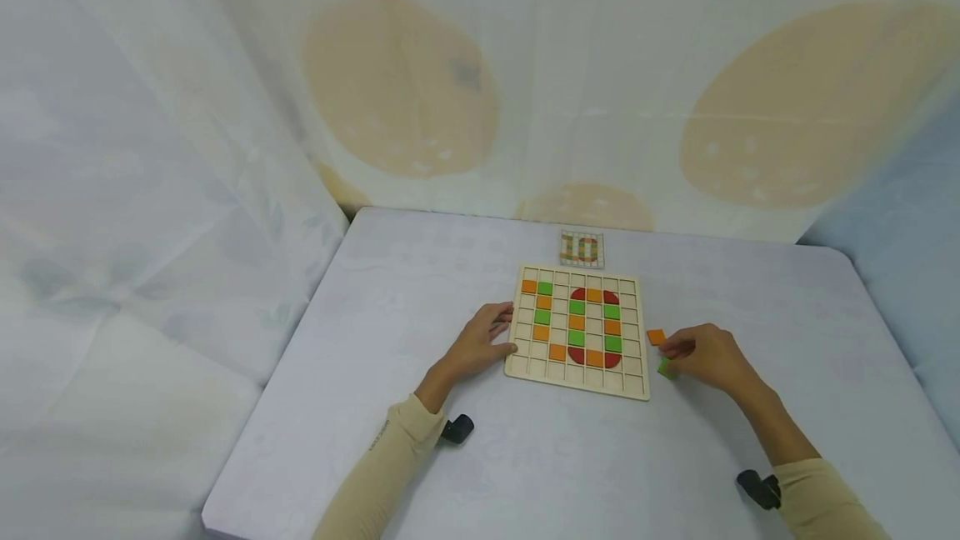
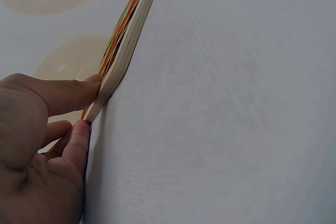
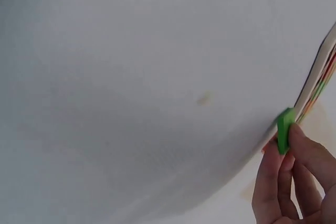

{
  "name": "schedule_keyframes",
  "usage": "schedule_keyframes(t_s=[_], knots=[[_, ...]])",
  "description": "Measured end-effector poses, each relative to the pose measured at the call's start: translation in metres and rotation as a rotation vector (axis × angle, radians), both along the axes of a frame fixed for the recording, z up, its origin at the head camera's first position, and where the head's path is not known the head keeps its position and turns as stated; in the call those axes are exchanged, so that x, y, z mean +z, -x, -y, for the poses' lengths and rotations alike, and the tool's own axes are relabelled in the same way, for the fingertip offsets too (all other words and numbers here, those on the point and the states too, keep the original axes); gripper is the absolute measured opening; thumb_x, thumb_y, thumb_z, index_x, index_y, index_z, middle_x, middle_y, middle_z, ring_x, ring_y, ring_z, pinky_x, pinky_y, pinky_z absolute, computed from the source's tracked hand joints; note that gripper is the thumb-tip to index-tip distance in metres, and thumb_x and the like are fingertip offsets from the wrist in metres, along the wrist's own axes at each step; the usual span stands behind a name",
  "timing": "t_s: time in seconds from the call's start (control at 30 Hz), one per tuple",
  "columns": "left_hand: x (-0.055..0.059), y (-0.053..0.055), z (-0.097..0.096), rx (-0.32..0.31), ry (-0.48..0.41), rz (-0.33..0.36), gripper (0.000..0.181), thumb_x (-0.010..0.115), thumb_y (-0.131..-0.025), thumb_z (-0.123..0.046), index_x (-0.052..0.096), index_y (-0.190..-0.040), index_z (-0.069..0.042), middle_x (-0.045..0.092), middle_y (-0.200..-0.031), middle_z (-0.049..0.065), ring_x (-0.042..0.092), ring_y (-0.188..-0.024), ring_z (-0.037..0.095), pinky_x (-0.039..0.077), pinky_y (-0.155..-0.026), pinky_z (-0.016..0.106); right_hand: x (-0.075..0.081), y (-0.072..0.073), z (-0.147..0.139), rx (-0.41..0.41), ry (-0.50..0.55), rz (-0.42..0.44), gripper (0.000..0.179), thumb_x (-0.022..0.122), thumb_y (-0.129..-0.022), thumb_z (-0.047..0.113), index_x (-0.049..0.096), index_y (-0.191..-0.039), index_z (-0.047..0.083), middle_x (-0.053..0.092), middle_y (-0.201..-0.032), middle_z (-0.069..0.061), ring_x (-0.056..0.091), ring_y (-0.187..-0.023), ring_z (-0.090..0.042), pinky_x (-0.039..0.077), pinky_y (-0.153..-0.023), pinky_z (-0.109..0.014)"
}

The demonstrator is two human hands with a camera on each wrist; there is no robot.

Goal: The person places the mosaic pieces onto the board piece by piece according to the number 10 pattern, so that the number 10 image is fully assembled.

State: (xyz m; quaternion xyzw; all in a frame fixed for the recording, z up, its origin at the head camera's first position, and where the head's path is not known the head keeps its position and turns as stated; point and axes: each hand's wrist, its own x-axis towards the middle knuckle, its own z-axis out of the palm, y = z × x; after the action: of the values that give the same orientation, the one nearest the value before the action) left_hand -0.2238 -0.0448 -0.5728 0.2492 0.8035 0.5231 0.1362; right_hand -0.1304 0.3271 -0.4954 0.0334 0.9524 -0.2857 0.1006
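A square wooden grid board [image 1: 555, 369] lies on the table, with orange, green and red tiles set in its cells. My left hand [image 1: 477, 342] rests at the board's left edge, thumb and fingertips touching the rim; the left wrist view has the thumb [image 2: 73, 95] against the board's edge [image 2: 123, 59]. To the right of the board, my right hand [image 1: 707, 354] pinches a green tile [image 3: 284, 129] between thumb and fingers, held on edge in the right wrist view. Just beyond those fingers an orange tile [image 1: 656, 337] lies on the table.
A small pattern card [image 1: 582, 249] lies behind the board, showing a similar coloured design. Fabric curtains [image 1: 585, 107] hang behind the table [image 1: 420, 273] and at its sides. A black wrist device [image 1: 457, 429] sits by the left cuff, another [image 1: 759, 490] by the right.
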Motion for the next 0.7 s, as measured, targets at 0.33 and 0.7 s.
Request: schedule_keyframes(t_s=[0.33,0.7], knots=[[0.000,0.000,0.000,0.001,-0.007,0.001,0.077,0.074,-0.084,-0.001,0.034,-0.149,-0.008,0.042,-0.139,0.003,0.043,-0.129,0.013,0.037,-0.107,0.013,0.017,0.015,-0.002,-0.004,0.030,0.115,0.022,0.082,-0.075,0.007,0.074,-0.095,0.000,0.070,-0.083,-0.003,0.064,-0.074,-0.018,0.061,-0.065,-0.033],[0.004,-0.001,0.002,-0.008,-0.011,0.007,0.077,0.074,-0.084,-0.001,0.033,-0.150,-0.006,0.042,-0.140,0.005,0.043,-0.130,0.015,0.037,-0.108,0.014,0.041,0.050,0.055,0.110,0.098,0.049,0.018,0.080,-0.079,0.011,0.075,-0.095,0.003,0.071,-0.083,-0.003,0.066,-0.075,-0.018,0.060,-0.063,-0.030]])
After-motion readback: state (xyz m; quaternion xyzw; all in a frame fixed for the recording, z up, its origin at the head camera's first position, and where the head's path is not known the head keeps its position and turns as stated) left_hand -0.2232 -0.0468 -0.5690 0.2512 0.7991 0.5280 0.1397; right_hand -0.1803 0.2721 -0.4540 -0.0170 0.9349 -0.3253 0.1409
